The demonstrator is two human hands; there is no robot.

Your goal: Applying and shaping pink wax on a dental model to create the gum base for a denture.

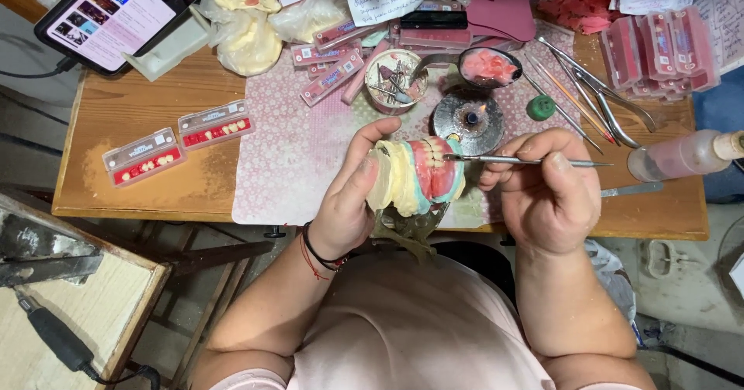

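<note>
The left hand (353, 196) wraps its grip around a dental model (415, 177) of cream plaster, pink wax and small set teeth, mounted on a metal frame that shows beneath it, and holds it just above the near edge of the table (155, 111), roughly at the middle. The right hand (546, 192) has its grip pinched narrow on a thin metal wax instrument (527, 160), whose tip touches the pink wax at the teeth.

Just behind the model sits a small round burner (469, 119) with a flame showing at its centre, on a pale patterned mat (294, 150). Beyond it stand a cup of small burs (395, 80) and a dark spoon-like dish of pink wax (488, 67). Two flat trays of replacement teeth (178, 146) lie toward the left edge; a fan of long metal tools (589, 96) lies toward the right edge.

Judging from this: the flame is very near both hands and the wax (the likeliest hazard), so a drift backward could soften the set wax or burn a finger. A slip of the tip could gouge the wax or dislodge a tooth. The model is held off the table, so a loosened hold could drop it.
</note>
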